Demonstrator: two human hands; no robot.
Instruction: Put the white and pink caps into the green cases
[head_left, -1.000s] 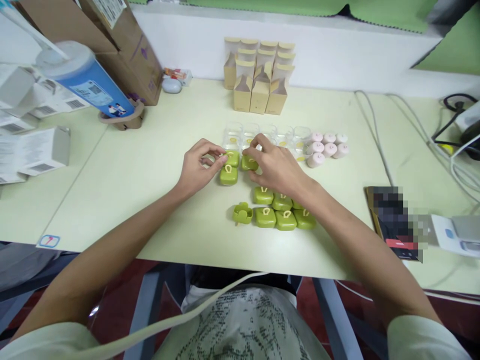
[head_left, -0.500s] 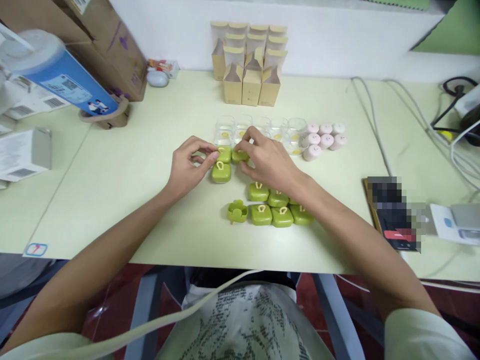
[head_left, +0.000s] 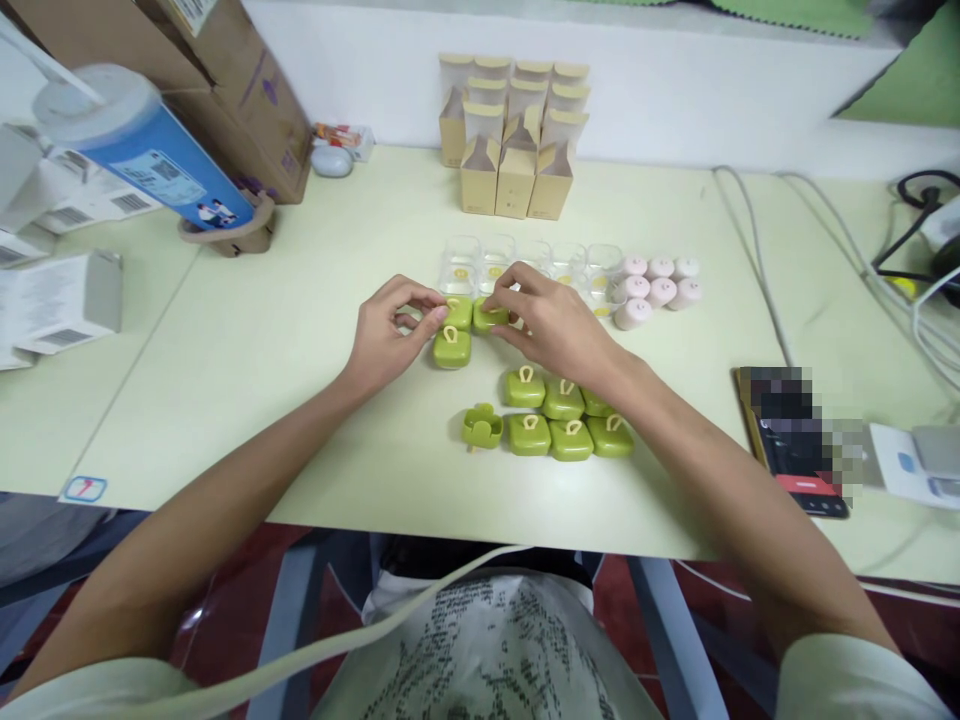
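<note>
Small green square cases with yellow loops lie on the pale table (head_left: 247, 350). My left hand (head_left: 390, 335) pinches one green case (head_left: 459, 312), with another green case (head_left: 451, 347) just below it. My right hand (head_left: 551, 325) pinches a neighbouring green case (head_left: 489, 316). A cluster of several green cases (head_left: 559, 415) sits under my right wrist, and an open green case (head_left: 482, 427) lies at its left end. Behind my hands stands a row of clear plastic boxes (head_left: 525, 265).
Pink round caps (head_left: 656, 285) lie right of the clear boxes. Tan cartons (head_left: 514, 135) stand at the back. A blue-and-white tube (head_left: 142, 150) and cardboard boxes (head_left: 225, 80) are at the left. Cables (head_left: 825, 260) and a phone (head_left: 799, 440) lie at the right.
Both hands stay on the same two green cases near the clear boxes, with only slight finger movement. The view has shifted a little.
</note>
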